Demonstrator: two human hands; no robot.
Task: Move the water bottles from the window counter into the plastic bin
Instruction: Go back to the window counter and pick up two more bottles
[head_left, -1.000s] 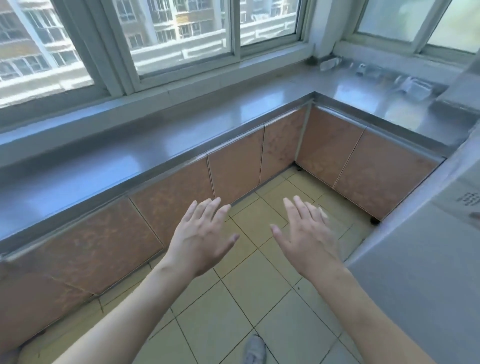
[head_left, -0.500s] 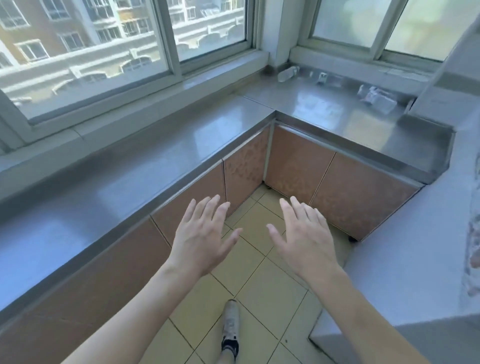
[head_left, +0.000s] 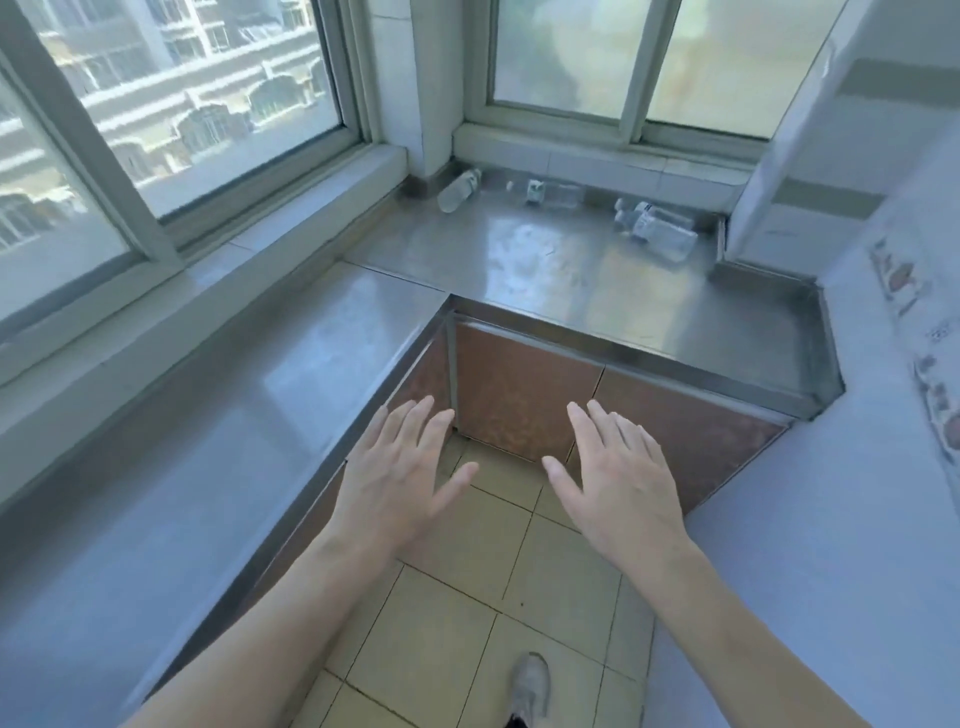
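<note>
With both hands, left hand (head_left: 400, 483) and right hand (head_left: 618, 478), empty and fingers spread, the approach is under way; next comes reaching the clear plastic water bottles (head_left: 657, 231) lying on the steel tabletop (head_left: 545, 270).

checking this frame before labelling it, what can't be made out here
- Plastic bin: not in the head view at all.
- Middle bottle: clear and too small to tell its outline or fill.
- Right bottles: look like two lying together, blurred; count unsure.
- Left bottle: label unreadable.
- Wall stickers: cut off by the right edge.
- Left hand and right hand: palms face away.
</note>
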